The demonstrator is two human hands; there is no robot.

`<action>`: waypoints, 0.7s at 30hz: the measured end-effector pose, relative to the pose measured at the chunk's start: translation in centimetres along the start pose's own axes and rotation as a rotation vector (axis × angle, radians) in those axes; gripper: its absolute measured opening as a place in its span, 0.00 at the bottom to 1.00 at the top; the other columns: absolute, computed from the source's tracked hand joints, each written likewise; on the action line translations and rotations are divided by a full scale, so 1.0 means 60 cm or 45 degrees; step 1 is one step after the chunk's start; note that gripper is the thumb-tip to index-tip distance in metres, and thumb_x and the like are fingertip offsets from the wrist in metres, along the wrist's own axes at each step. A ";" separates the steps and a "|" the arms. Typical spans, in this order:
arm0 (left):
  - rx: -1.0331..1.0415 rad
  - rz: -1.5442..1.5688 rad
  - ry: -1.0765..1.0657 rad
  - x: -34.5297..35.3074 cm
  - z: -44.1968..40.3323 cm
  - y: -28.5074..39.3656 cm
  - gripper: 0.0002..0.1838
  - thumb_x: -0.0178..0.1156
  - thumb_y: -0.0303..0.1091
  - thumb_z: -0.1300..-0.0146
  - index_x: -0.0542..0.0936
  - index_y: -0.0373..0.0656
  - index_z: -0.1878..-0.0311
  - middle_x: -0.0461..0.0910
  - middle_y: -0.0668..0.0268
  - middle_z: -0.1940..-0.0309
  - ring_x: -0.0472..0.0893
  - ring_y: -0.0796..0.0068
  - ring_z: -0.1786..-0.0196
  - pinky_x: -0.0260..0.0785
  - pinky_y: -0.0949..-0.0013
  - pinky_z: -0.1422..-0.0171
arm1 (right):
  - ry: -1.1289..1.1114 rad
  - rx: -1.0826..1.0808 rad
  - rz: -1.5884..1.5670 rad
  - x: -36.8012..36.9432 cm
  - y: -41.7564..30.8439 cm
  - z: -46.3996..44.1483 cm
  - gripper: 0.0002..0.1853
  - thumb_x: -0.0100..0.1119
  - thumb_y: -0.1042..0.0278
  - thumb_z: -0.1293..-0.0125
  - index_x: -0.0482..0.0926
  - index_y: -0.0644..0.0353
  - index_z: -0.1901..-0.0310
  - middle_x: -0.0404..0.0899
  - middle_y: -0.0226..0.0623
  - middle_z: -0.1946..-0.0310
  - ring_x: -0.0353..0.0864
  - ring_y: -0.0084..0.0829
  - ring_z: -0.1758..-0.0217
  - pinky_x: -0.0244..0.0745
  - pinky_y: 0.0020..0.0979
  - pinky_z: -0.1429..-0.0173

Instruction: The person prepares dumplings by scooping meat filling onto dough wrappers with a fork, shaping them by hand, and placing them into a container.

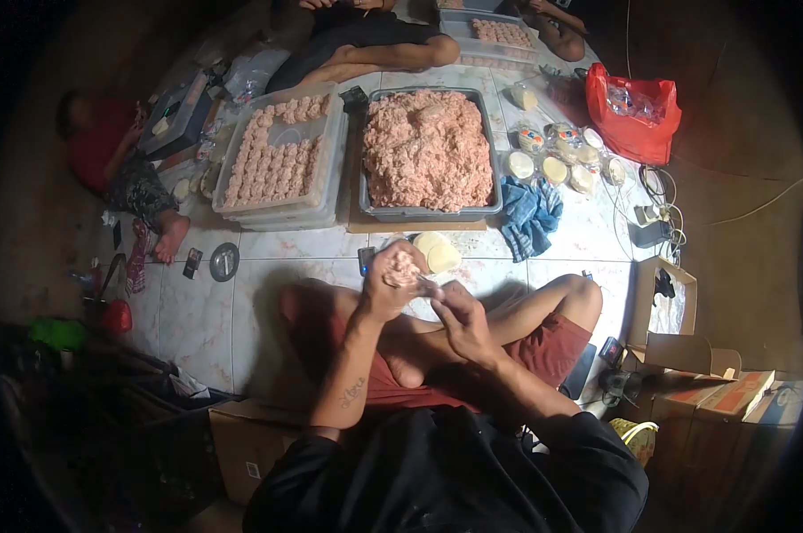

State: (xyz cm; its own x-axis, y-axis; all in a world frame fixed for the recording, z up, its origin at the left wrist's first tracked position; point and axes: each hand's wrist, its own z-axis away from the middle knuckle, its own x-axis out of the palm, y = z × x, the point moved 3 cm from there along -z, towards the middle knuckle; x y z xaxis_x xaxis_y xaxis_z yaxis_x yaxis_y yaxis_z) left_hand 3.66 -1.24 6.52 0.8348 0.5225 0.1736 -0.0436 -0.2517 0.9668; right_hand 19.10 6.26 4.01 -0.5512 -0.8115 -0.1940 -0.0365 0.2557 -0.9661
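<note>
My left hand (pixel 383 289) is curled around a lump of pinkish minced filling (pixel 403 268), held in front of my crossed legs. Whether a wrapper lies under the filling is hidden by the palm. Pinched in my right hand (pixel 466 327) is a small metal utensil (pixel 431 288), its tip against the filling; its exact shape is blurred. Just beyond my hands, a stack of round pale wrappers (pixel 440 256) lies on the tiles. Farther forward, a grey tub (pixel 430 213) is heaped with minced filling (pixel 428 147).
Left of the tub, a clear plastic container (pixel 333 147) holds rows of formed meat pieces (pixel 272 169). To the right are a blue cloth (pixel 531 218), packs of wrappers (pixel 555 169) and a red plastic bag (pixel 632 115). Cardboard boxes (pixel 721 395) stand at my right. Other people sit around.
</note>
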 end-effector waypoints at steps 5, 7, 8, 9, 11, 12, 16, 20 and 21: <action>0.114 -0.468 0.280 0.005 -0.016 -0.019 0.14 0.75 0.23 0.44 0.77 0.39 0.62 0.77 0.73 0.71 0.77 0.83 0.66 0.73 0.74 0.64 | 0.213 -0.018 0.367 -0.005 -0.032 -0.029 0.09 0.58 0.84 0.35 0.82 0.68 0.54 0.76 0.47 0.66 0.76 0.42 0.65 0.72 0.36 0.58; 0.095 -0.224 0.066 -0.015 -0.011 0.009 0.21 0.79 0.25 0.49 0.78 0.38 0.55 0.79 0.70 0.65 0.79 0.81 0.61 0.75 0.73 0.57 | 0.149 0.000 0.269 -0.032 -0.018 -0.015 0.09 0.57 0.81 0.31 0.83 0.66 0.52 0.74 0.45 0.67 0.74 0.37 0.66 0.70 0.34 0.60; -0.002 0.108 0.017 -0.028 -0.002 0.009 0.28 0.83 0.28 0.54 0.78 0.37 0.50 0.81 0.68 0.61 0.81 0.80 0.59 0.77 0.73 0.50 | 0.084 0.005 0.258 -0.039 -0.020 -0.010 0.10 0.57 0.80 0.30 0.84 0.64 0.51 0.72 0.43 0.68 0.73 0.35 0.67 0.69 0.33 0.62; 0.091 -0.010 0.029 -0.028 -0.005 0.027 0.27 0.81 0.27 0.51 0.77 0.36 0.49 0.81 0.69 0.61 0.81 0.80 0.58 0.77 0.73 0.49 | 0.080 0.009 0.257 -0.037 -0.023 -0.006 0.10 0.57 0.80 0.30 0.84 0.64 0.51 0.72 0.43 0.68 0.73 0.35 0.67 0.69 0.33 0.62; 0.177 -0.131 0.040 -0.032 -0.002 0.031 0.27 0.79 0.27 0.48 0.76 0.36 0.48 0.80 0.69 0.61 0.81 0.80 0.58 0.77 0.74 0.48 | 0.027 -0.030 0.020 -0.030 -0.031 0.003 0.09 0.57 0.78 0.28 0.84 0.65 0.51 0.71 0.39 0.68 0.71 0.31 0.66 0.67 0.30 0.60; 0.025 -0.005 -0.038 -0.031 -0.005 0.022 0.26 0.78 0.26 0.46 0.76 0.35 0.47 0.80 0.69 0.62 0.81 0.81 0.58 0.77 0.74 0.48 | 0.025 -0.036 0.020 -0.029 -0.032 0.002 0.09 0.57 0.78 0.28 0.84 0.65 0.51 0.71 0.39 0.68 0.71 0.31 0.66 0.67 0.30 0.60; -0.003 0.150 -0.065 -0.021 -0.002 0.032 0.22 0.75 0.27 0.41 0.75 0.35 0.47 0.80 0.69 0.61 0.81 0.82 0.58 0.77 0.75 0.49 | 0.048 -0.020 -0.079 -0.030 -0.014 -0.003 0.08 0.57 0.76 0.27 0.84 0.65 0.52 0.72 0.37 0.68 0.71 0.30 0.66 0.67 0.29 0.60; 0.195 -0.418 -0.089 0.004 -0.009 0.032 0.19 0.78 0.27 0.46 0.79 0.38 0.54 0.81 0.68 0.63 0.81 0.80 0.62 0.76 0.72 0.55 | 0.018 -0.130 0.040 -0.017 -0.032 -0.020 0.09 0.54 0.75 0.25 0.84 0.64 0.53 0.73 0.37 0.68 0.70 0.29 0.66 0.67 0.30 0.60; 0.185 -0.583 -0.030 0.010 -0.010 0.019 0.25 0.83 0.36 0.53 0.79 0.39 0.57 0.81 0.71 0.68 0.78 0.81 0.66 0.73 0.73 0.61 | 0.087 -0.208 0.053 -0.010 -0.033 -0.031 0.09 0.53 0.77 0.27 0.83 0.65 0.53 0.74 0.42 0.68 0.72 0.35 0.67 0.69 0.34 0.61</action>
State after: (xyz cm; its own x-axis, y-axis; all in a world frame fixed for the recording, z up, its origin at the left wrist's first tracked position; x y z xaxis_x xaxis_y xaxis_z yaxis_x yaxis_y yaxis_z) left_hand 3.77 -0.73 7.82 0.7626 0.5880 -0.2696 0.4071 -0.1124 0.9064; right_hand 17.92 7.19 6.38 -0.6100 -0.7623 -0.2162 -0.1440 0.3749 -0.9158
